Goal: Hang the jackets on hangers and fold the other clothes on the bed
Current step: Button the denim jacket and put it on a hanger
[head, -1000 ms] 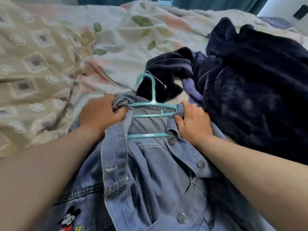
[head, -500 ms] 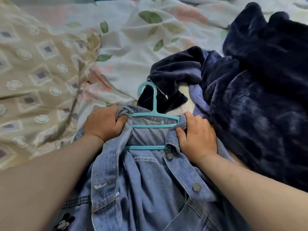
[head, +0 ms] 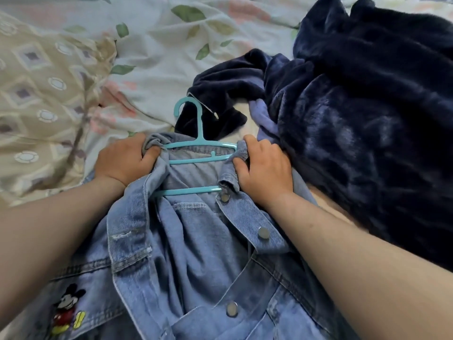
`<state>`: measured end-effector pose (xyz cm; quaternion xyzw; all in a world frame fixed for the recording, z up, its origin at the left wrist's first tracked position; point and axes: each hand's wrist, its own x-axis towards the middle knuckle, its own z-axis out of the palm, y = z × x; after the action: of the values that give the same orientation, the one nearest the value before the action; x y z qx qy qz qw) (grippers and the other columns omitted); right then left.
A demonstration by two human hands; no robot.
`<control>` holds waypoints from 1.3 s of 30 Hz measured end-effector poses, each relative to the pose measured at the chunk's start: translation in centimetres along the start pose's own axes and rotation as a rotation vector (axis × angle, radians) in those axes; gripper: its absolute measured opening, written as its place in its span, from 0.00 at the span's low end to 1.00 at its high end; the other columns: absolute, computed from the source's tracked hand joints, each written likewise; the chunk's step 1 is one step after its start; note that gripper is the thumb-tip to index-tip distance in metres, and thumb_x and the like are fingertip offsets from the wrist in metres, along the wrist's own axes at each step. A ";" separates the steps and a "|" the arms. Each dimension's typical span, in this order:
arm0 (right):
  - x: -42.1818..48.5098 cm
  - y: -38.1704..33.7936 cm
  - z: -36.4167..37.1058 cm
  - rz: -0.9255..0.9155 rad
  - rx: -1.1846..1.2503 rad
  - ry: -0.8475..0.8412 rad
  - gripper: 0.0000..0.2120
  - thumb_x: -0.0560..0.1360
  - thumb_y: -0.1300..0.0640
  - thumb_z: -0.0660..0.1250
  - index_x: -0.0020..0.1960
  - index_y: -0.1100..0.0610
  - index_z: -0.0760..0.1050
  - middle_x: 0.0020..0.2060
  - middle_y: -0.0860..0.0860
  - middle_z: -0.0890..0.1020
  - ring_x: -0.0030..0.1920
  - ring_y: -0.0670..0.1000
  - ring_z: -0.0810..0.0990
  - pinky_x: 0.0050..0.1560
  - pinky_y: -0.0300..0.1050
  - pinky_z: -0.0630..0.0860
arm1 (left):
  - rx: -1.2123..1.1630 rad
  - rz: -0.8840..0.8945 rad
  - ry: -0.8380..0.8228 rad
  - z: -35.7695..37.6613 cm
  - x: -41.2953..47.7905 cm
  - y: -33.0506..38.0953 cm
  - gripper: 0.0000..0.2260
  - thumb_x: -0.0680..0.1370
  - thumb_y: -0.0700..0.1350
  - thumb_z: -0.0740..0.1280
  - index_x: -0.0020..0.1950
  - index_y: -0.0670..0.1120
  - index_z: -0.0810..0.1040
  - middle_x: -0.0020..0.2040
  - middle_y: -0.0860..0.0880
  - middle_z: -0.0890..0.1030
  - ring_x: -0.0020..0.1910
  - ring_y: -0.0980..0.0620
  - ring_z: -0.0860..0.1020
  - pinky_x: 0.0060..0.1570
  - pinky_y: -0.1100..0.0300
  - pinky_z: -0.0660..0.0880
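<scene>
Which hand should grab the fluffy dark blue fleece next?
Probably the right. The right hand holds the jacket collar right beside the fleece. The left hand holds the other side, across the hanger, farther away.

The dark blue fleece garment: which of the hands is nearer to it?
Right. The right hand grips the denim jacket beside the fleece garment; the left hand grips the jacket's far side, across the hanger.

Navy fleece pile point(head: 355, 114) crowds right; floral sheet point(head: 157, 77) bare ahead.
</scene>
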<state>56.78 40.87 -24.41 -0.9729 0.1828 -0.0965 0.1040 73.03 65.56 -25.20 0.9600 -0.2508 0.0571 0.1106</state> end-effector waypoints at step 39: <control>-32.7 -10.1 -8.6 0.395 0.661 -0.557 0.27 0.73 0.71 0.57 0.64 0.49 0.81 0.49 0.47 0.69 0.55 0.48 0.72 0.60 0.33 0.67 | -0.158 0.555 -0.468 -9.8 -35.6 10.1 0.24 0.56 0.63 0.74 0.43 0.50 0.78 0.39 0.51 0.77 0.37 0.46 0.80 0.31 0.51 0.76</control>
<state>28.31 60.96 -18.70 -0.8231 0.2890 0.1368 0.4693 36.60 76.02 -19.68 0.8310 -0.5238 -0.1559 0.1042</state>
